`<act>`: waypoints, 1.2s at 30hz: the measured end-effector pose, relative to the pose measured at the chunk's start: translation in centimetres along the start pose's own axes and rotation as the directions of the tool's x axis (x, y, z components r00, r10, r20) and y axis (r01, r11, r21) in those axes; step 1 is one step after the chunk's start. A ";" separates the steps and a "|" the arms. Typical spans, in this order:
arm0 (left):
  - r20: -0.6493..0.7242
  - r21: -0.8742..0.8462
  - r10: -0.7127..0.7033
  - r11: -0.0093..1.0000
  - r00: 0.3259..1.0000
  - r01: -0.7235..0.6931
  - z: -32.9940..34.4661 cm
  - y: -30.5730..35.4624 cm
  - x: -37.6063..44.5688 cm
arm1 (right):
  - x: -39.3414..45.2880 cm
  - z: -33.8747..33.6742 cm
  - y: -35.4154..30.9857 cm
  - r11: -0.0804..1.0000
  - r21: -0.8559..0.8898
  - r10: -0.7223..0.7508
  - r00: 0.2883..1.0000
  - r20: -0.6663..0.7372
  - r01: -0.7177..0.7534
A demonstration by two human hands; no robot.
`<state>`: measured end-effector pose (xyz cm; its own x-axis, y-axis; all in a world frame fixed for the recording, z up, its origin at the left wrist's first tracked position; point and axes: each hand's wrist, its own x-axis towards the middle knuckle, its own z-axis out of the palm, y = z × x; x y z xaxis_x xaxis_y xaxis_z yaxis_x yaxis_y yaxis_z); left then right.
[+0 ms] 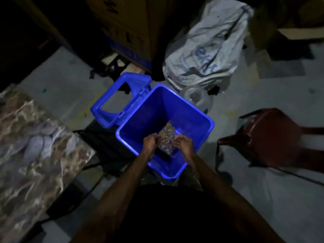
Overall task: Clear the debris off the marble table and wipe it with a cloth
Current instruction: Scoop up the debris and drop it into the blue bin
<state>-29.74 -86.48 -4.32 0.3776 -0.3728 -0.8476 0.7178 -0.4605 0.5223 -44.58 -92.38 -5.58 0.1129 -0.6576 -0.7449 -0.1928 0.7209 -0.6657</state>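
A blue plastic bin (pixel 201 120) stands open on the floor in front of me, its lid (pixel 108 118) flipped back to the left. Over its mouth I hold a crumpled clear wrapper with brownish debris (pixel 167 139). My left hand (pixel 150 140) pinches its left edge and my right hand (pixel 183 142) pinches its right edge. A dark flat piece shows just under the debris. The marble table (pixel 35 146) with brown veins lies at the left, reflecting light.
A white woven sack (pixel 206 48) leans behind the bin, with a clear plastic lid or bowl (pixel 196 99) beside it. A dark red plastic stool (pixel 273 135) stands to the right. Cardboard boxes (pixel 126 30) stand at the back. The floor is grey concrete.
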 end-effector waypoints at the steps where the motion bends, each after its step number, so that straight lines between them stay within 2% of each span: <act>1: -0.035 -0.070 0.013 0.997 0.999 -0.015 0.3 -0.3 -0.9 | 0.2 -0.6 -0.3 0.999 -0.034 0.002 0.999 0.047 0.000; 4: -0.100 -0.339 0.014 0.940 0.995 -0.047 0.8 -2.6 -4.3 | -0.1 -2.3 -1.6 0.994 -0.113 0.024 0.988 0.151 -0.007; 6: -0.101 -0.445 0.015 0.893 0.995 -0.059 0.9 -4.4 -6.9 | -0.4 -3.0 -2.0 0.989 -0.151 0.024 0.977 0.212 0.008; 10: -0.138 -0.490 0.013 0.868 0.990 -0.080 -0.7 -7.5 -10.8 | -1.8 -2.6 -1.2 0.961 -0.273 0.053 0.934 0.354 0.049; 16: -0.247 -0.511 0.126 0.825 0.961 -0.240 -5.2 -11.4 -15.9 | -7.5 0.0 2.4 0.880 -0.426 0.074 0.827 0.557 0.208; 22: -0.370 -0.540 0.217 0.741 0.903 -0.399 -11.4 -17.0 -22.3 | -16.6 2.3 7.7 0.843 -0.431 0.079 0.719 0.690 0.321; 25: -0.445 -0.512 0.197 0.745 0.874 -0.428 -15.6 -21.4 -26.3 | -22.4 3.3 11.9 0.765 -0.452 0.054 0.654 0.755 0.458; 27: -0.527 -0.472 0.183 0.749 0.830 -0.465 -18.7 -24.7 -28.8 | -26.3 3.8 15.0 0.708 -0.447 0.037 0.604 0.797 0.547; 31: -0.667 -0.291 0.212 0.808 0.714 -0.512 -25.4 -31.8 -33.2 | -32.5 4.8 22.1 0.518 -0.432 0.117 0.439 0.891 0.738; 33: -0.698 -0.232 0.216 0.834 0.682 -0.501 -27.3 -33.8 -34.5 | -34.0 5.3 23.9 0.436 -0.392 0.146 0.366 0.919 0.810; 36: -0.755 -0.215 0.184 0.838 0.629 -0.502 -31.4 -36.7 -36.5 | -37.1 8.0 27.4 0.306 -0.304 0.204 0.250 0.946 0.902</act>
<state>-51.45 -30.69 4.48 0.8113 0.2890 -0.5083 0.5372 -0.0254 0.8431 -46.30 -46.50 3.50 0.9115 0.1894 -0.3651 -0.2540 -0.4390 -0.8618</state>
